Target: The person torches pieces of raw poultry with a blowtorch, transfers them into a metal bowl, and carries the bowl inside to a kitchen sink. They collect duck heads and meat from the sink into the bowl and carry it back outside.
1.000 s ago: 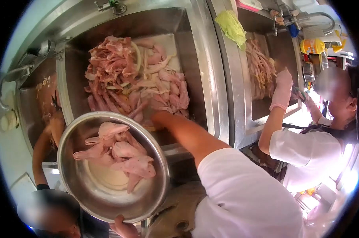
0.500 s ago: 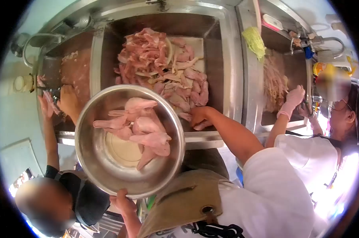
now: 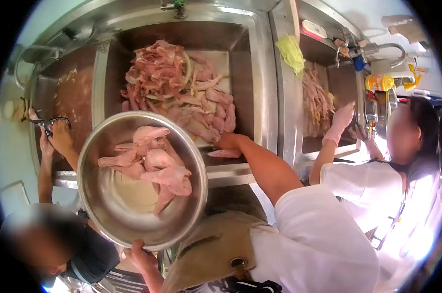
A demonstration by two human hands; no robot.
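My left hand [image 3: 142, 255] is closed on the near rim of a large steel bowl [image 3: 90, 205], which is tilted toward me. Several pale raw poultry pieces [image 3: 155, 158] are heaped inside it. In the middle sink [image 3: 177, 33], my right hand [image 3: 229, 141] is down at the front edge of the pile of poultry pieces [image 3: 218, 105]. Its fingertips are hidden among the meat. A pale poultry piece [image 3: 224, 153] sticks out beneath my right hand, seemingly held in it. Redder raw meat [image 3: 155, 63] lies heaped on the pile's far left.
To the left, a co-worker's hands [image 3: 60, 139] use black-handled scissors [image 3: 52, 123] over a sink of pinkish water [image 3: 75, 97]. On the right, a co-worker's gloved hand [image 3: 339, 122] is over a sink with long meat strips [image 3: 316, 105]. A green cloth [image 3: 290, 56] hangs on the divider.
The view has shifted, moving the sinks and bowl leftward in the picture. My right hand stays low by the pile, reaching slightly farther into it. My left hand keeps its hold on the bowl.
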